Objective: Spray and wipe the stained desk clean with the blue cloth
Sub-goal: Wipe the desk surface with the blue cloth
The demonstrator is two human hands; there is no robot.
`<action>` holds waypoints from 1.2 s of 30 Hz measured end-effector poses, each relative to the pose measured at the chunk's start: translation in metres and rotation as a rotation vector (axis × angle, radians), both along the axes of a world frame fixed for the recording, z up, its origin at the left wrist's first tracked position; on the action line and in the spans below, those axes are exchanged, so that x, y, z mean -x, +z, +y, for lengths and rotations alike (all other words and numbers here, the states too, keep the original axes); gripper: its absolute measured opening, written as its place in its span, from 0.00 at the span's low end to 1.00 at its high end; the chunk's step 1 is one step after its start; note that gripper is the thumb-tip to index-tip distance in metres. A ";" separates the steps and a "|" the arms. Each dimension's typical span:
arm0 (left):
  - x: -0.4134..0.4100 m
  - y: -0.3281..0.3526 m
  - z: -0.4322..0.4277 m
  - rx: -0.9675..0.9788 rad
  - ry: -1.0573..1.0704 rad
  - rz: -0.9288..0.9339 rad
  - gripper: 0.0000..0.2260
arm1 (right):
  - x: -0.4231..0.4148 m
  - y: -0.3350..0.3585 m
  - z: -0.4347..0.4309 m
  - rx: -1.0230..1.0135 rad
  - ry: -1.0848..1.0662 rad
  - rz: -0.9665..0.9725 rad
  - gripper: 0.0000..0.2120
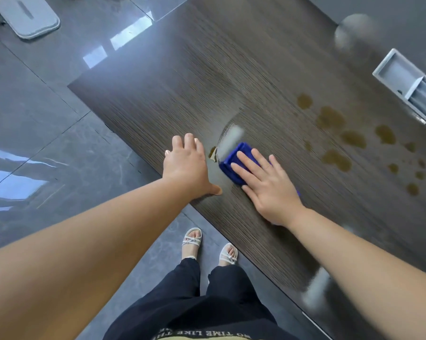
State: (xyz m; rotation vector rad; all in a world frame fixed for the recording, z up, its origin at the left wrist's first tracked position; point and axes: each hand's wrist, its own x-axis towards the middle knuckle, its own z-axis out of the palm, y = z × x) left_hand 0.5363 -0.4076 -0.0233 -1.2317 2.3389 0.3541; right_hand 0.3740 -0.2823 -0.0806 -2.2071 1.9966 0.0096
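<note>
Left hand (186, 165) lies flat on the tabletop (172, 79) near the front edge, fingers (177, 142) spread and straight, holding nothing, just bracing. Just right of it a small brown spot (212, 153) sits beside a wet streak (231, 137). Next comes the cloth (232, 164): bright blue, folded into a thick pad, lying on the tabletop between the hands. Its length seems to run back under the palm, and much of it is hidden. Right hand (271, 190) presses it down, fingers straight on top, not curled round it. Further right, well apart from the cloth, are the stains (329, 119), a scatter of brown blotches strung out away and to the right, looking unwiped. So the dirt lies right of the fingers, the right hand is nearer, and the next sweep likely goes that way.
</note>
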 end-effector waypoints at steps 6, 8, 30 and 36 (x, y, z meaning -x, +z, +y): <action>-0.001 -0.002 -0.001 0.010 -0.005 0.010 0.56 | 0.003 0.000 -0.079 0.004 -0.511 0.003 0.24; -0.004 -0.001 -0.002 0.011 -0.007 0.028 0.55 | -0.022 -0.001 -0.086 0.012 -0.520 -0.002 0.24; -0.047 -0.008 -0.021 -0.092 -0.020 0.278 0.43 | 0.014 -0.003 -0.005 0.075 0.247 -0.008 0.22; -0.045 -0.008 -0.018 -0.089 0.003 0.289 0.34 | -0.049 -0.007 -0.054 0.107 -0.373 -0.001 0.28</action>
